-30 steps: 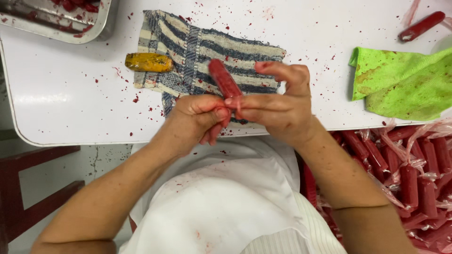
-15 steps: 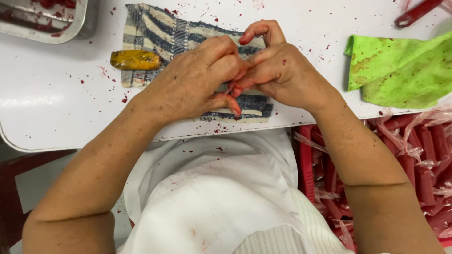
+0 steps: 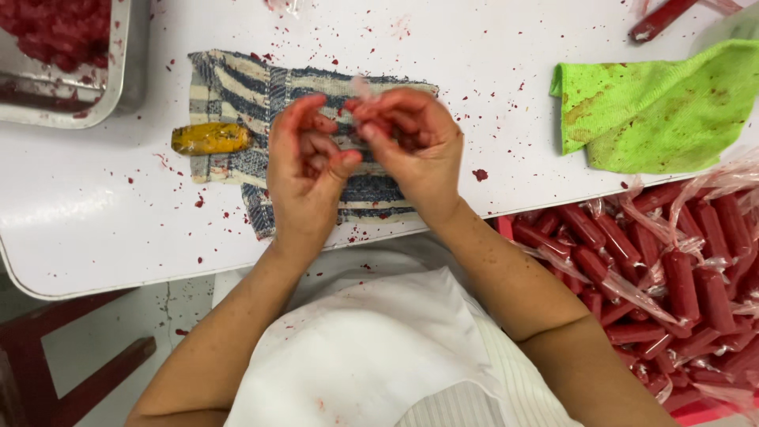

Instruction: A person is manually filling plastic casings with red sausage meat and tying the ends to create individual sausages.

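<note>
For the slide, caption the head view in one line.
Two stained hands, left hand and right hand, pinch a clear casing over a striped cloth on a spattered white table.

A: Any packages?

B: Yes. Red sausages [image 3: 680, 285], tube-shaped in clear plastic casings, heaped in a red crate [image 3: 506, 227] at lower right. One more wrapped sausage [image 3: 660, 17] lies at the table's top right edge.

A: Labels, signs, screens?

B: None.

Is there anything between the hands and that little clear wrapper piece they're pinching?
No, nothing visible is in the way. The right hand pinches the clear wrapper piece directly in its fingertips, and the left hand sits close beside it, fingers curled. Both hover over the striped cloth, with the yellow-handled tool off to the side.
</note>
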